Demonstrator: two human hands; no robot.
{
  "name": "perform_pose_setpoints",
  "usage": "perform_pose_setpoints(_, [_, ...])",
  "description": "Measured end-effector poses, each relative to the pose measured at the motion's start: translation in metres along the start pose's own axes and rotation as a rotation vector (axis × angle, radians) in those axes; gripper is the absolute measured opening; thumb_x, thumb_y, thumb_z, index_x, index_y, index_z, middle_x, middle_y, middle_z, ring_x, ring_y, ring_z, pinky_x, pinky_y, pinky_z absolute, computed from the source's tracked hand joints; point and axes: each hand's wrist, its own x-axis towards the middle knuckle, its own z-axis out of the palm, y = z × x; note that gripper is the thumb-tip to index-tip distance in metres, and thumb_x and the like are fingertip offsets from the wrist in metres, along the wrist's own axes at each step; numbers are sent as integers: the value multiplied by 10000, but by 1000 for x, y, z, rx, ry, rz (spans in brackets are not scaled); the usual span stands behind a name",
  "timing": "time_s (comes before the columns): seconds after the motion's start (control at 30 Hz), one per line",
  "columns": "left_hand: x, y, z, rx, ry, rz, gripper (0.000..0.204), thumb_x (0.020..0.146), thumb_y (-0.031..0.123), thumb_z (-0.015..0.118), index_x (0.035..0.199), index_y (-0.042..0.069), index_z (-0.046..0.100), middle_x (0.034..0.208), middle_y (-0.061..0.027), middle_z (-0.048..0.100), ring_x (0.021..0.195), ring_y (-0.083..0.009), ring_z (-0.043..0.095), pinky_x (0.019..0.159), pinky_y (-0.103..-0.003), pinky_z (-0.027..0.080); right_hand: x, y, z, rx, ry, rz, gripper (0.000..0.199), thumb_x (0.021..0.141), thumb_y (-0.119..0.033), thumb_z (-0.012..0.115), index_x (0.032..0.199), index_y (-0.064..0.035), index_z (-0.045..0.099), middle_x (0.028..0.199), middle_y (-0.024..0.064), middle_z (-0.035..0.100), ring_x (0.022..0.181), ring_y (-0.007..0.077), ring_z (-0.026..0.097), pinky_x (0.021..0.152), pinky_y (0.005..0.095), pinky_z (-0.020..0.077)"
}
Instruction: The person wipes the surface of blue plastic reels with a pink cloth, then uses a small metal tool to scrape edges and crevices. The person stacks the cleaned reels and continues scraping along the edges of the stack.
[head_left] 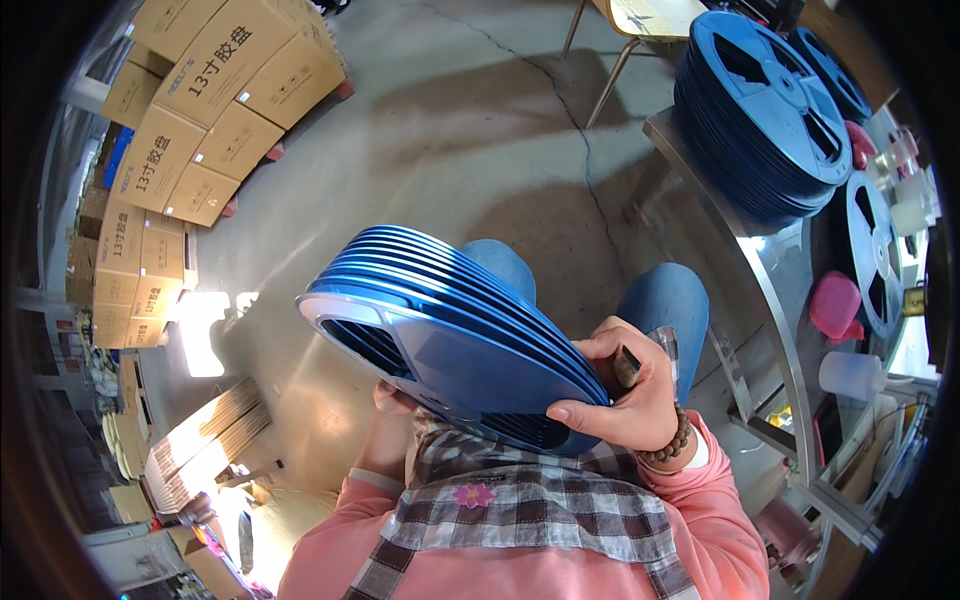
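Observation:
A stack of several blue plastic reels (pixel 460 350) rests tilted over my lap, its round flanges fanned along the far edge and its window-like cutouts facing up. My right hand (pixel 640 400) is closed on the stack's right edge, with the thumb on the top flange. Tucked between its fingers is a small dark, brownish object (pixel 627 366) whose kind I cannot make out. Under the stack's near left side, my left hand (pixel 394 399) holds it from below; most of that hand is hidden by the reels.
To the right stands a metal-edged table (pixel 775 300) bearing a tall stack of blue reels (pixel 765 115), another reel (pixel 872 250), a pink container (pixel 836 305) and a white bottle (pixel 850 374). Cardboard boxes (pixel 215 120) are piled at the left. A chair (pixel 650 18) stands at the far side.

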Motion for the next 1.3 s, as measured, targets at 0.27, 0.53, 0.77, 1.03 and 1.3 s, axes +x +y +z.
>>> perform_pose_setpoints(0.27, [-2, -1, 3, 33, 35, -60, 465, 784, 222, 700, 1187, 20, 584, 1098, -145, 644, 1006, -302, 623, 911, -465, 524, 1, 18, -5, 142, -63, 17, 729, 619, -170, 893, 1260, 20, 600, 899, 36, 538, 813, 125, 501, 733, 238, 380])
perform_pose_setpoints(0.53, [4, -4, 8, 56, 56, -117, 470, 780, 238, 698, 1184, 22, 595, 1118, -149, 646, 1043, -308, 620, 924, -466, 524, 5, 30, -11, 197, -74, 39, 944, 630, -169, 903, 1432, -25, 425, 1187, 103, 562, 1035, 147, 522, 894, 250, 403])
perform_pose_setpoints(0.77, [9, -9, 10, 60, 69, -150, 475, 776, 252, 697, 1182, 24, 604, 1135, -152, 648, 1074, -313, 617, 936, -467, 524, 8, 60, -12, 504, -77, 66, 1173, 612, -151, 932, 1532, -79, 207, 1468, 161, 422, 1079, 107, 519, 792, 203, 418])
perform_pose_setpoints(1.03, [19, -10, 13, 70, 76, -190, 480, 772, 268, 695, 1179, 26, 616, 1155, -156, 651, 1111, -319, 613, 950, -468, 524, 22, 89, 3, 685, -96, -82, 1236, 573, -158, 957, 1527, -46, 179, 1574, 176, 228, 1458, 266, 245, 1153, 406, 320])
perform_pose_setpoints(1.3, [12, -10, 28, -64, 34, -269, 564, 802, 200, 575, 1318, -20, 522, 1243, -227, 613, 1095, -372, 639, 937, -506, 548, 30, 84, 12, 887, -19, -50, 1196, 607, -82, 930, 1522, -11, 162, 1571, 183, 227, 1467, 251, 217, 1181, 387, 267])
